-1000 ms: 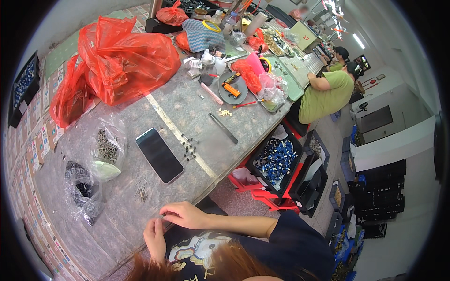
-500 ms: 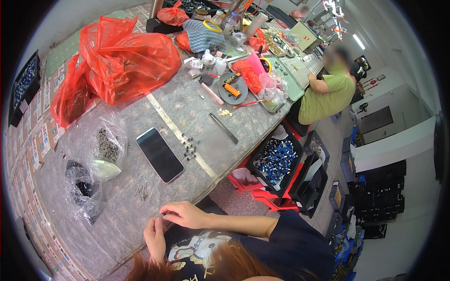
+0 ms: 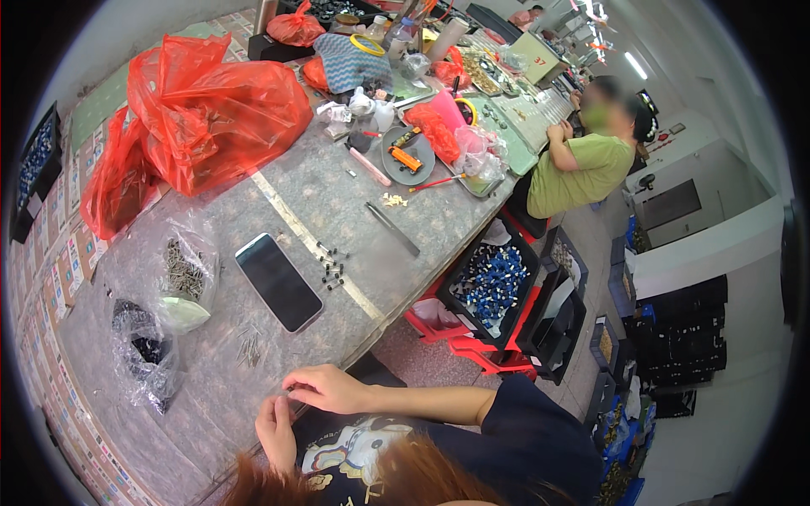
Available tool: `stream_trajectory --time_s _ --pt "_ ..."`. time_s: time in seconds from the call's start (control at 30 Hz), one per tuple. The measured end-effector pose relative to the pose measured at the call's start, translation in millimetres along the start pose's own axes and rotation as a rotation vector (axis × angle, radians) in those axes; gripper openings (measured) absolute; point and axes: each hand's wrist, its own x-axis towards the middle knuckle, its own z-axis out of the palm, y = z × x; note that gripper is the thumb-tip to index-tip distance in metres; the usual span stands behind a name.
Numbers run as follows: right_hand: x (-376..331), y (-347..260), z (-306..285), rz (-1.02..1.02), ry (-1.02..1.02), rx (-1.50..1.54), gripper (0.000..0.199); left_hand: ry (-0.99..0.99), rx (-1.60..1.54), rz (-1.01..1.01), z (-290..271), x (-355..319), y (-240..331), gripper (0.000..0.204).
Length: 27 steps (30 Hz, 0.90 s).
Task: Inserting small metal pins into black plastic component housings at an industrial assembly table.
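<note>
My two hands meet at the near edge of the grey table [image 3: 211,405]. My right hand [image 3: 325,390] reaches in from the right, its fingertips pinched on a tiny dark part [image 3: 289,389] that is too small to identify. My left hand [image 3: 274,432] sits just below with curled fingers, touching the same part. A little pile of thin metal pins [image 3: 249,346] lies on the table just beyond my hands. Further out lie a black phone [image 3: 278,282], face up, and several small black pieces [image 3: 331,266].
Two clear bags, one of metal pins [image 3: 181,274] and one of black parts [image 3: 143,354], lie to the left. Big red plastic bags [image 3: 211,110] and clutter fill the far table. A seated person in a green shirt [image 3: 582,164] works at the right. A crate of blue parts [image 3: 489,282] stands on the floor.
</note>
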Motion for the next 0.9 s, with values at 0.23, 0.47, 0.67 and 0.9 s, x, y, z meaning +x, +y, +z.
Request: stream_trajectory --time_s 0.23,0.47,0.67,0.9 --pt "2.1 -2.4 1.3 -0.013 0.012 -0.002 0.019 -0.029 0.023 0.029 -4.3 3.1 -5.9 0.021" --pt "0.0 1.9 0.1 0.020 0.011 0.006 0.019 -0.041 0.008 0.040 -2.8 6.5 -7.8 0.023" --pt "-0.9 -2.7 -3.8 0.046 -0.020 0.019 0.018 -0.067 0.023 0.028 -8.2 15.1 -27.2 0.027" --pt "-6.0 9.1 0.5 -0.040 0.034 -0.010 0.018 -0.160 0.541 0.499 -26.8 17.5 -26.7 0.022"
